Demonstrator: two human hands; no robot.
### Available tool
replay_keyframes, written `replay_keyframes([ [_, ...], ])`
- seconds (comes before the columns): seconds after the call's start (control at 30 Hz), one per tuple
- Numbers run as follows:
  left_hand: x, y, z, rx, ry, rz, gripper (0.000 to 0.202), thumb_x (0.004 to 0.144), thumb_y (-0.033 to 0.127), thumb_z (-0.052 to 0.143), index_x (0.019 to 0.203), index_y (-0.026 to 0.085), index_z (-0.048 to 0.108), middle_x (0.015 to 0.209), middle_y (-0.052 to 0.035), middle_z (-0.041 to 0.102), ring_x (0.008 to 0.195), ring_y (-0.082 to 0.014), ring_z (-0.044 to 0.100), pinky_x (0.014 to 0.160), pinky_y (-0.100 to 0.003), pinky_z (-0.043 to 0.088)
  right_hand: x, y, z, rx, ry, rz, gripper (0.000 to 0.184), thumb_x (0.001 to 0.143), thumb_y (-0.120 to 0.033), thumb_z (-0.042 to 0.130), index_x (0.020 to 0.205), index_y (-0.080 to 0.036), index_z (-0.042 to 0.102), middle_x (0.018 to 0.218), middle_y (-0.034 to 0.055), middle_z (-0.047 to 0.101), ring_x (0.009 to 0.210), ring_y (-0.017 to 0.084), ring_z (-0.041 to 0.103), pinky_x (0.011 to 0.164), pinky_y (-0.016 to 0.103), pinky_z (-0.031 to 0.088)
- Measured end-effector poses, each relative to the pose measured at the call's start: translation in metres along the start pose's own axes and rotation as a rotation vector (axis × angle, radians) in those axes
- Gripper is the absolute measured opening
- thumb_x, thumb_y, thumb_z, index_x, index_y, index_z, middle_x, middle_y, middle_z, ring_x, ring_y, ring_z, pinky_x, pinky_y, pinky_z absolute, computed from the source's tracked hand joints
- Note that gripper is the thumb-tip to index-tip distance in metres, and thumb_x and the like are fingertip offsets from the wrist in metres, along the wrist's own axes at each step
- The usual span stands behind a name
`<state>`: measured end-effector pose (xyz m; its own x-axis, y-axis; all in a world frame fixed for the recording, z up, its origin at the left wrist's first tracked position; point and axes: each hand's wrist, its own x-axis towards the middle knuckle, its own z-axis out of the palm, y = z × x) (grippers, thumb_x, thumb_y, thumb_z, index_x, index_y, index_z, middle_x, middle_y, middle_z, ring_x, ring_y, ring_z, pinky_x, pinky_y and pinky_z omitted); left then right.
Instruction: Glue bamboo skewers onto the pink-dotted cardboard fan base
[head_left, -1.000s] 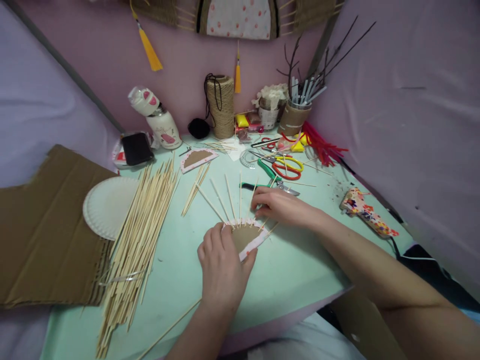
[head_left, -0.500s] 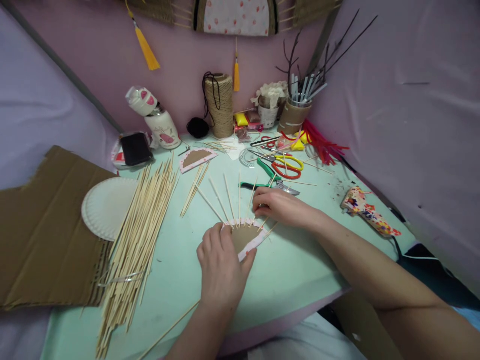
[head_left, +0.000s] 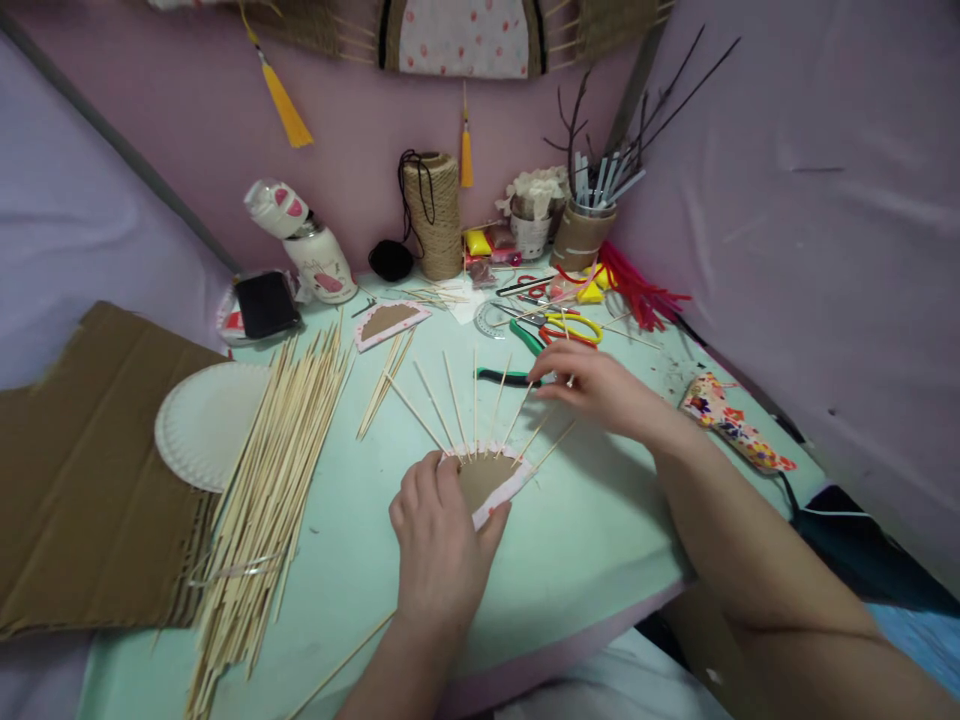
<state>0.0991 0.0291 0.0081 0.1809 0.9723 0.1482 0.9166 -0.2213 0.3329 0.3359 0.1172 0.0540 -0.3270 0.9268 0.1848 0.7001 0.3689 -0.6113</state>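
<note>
A cardboard half-circle (head_left: 480, 487) edged in white cloth with pink spots lies on the table. Bamboo skewers (head_left: 450, 400) fan out from its curved side, away from me. My left hand (head_left: 437, 530) grips it, fingers over the left side and thumb at the straight edge. My right hand (head_left: 581, 385) is curled at the far end of one skewer on the right of the fan, its fingertips pinched there. Beneath and behind that hand lie green-handled pruning shears (head_left: 510, 377), partly hidden.
On the left, a large bundle of skewers (head_left: 270, 500) overlaps a paper plate (head_left: 202, 425) and corrugated cardboard (head_left: 90, 480). A second half-circle (head_left: 390, 320), yellow-handled scissors (head_left: 581, 325) and a twine spool (head_left: 436, 215) stand or lie farther back. A patterned glue gun (head_left: 735, 425) is at right.
My right hand has moved right and slightly outward, from the middle of the skewers to a skewer's far end. My left hand stays on the half-circle. The view has shifted slightly.
</note>
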Motion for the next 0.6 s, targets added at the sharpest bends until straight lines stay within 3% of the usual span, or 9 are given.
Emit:
replay_keyframes([
  [0.1,0.000,-0.002,0.001,-0.016,0.007,0.011,0.044,0.083,0.033,0.066,0.119,0.019,0.046,0.128,-0.0138,0.052,0.121,-0.0331,0.046,0.094,-0.051,0.042,-0.009,0.008,-0.017,-0.007,0.198,0.101,0.017,0.088,-0.032,0.058,0.091,-0.020,0.069,0.095,0.0078,0.064,0.081,0.018,0.058,0.074,0.031,0.044],
  [0.17,0.000,-0.003,0.001,-0.024,0.011,0.016,0.044,0.083,0.033,0.066,0.120,0.019,0.046,0.128,-0.0138,0.052,0.120,-0.0331,0.047,0.094,-0.051,0.042,-0.014,0.012,-0.020,-0.005,0.232,0.141,0.017,0.088,-0.033,0.058,0.090,-0.020,0.069,0.094,0.0072,0.065,0.078,0.018,0.058,0.073,0.031,0.044],
  [0.37,0.001,-0.004,0.003,-0.024,0.022,0.035,0.045,0.082,0.035,0.066,0.119,0.019,0.046,0.128,-0.0137,0.053,0.120,-0.0330,0.048,0.093,-0.050,0.043,-0.021,0.019,-0.002,0.068,0.113,0.107,0.014,0.087,-0.029,0.058,0.090,-0.019,0.068,0.097,0.0077,0.066,0.090,0.020,0.061,0.083,0.033,0.046],
  [0.6,0.001,-0.003,0.002,-0.016,0.011,0.050,0.044,0.083,0.035,0.065,0.119,0.018,0.045,0.128,-0.0141,0.053,0.119,-0.0326,0.048,0.094,-0.051,0.042,-0.023,0.019,0.002,0.082,0.087,0.092,0.013,0.087,-0.027,0.057,0.089,-0.019,0.067,0.098,0.0073,0.066,0.087,0.019,0.062,0.080,0.033,0.046],
])
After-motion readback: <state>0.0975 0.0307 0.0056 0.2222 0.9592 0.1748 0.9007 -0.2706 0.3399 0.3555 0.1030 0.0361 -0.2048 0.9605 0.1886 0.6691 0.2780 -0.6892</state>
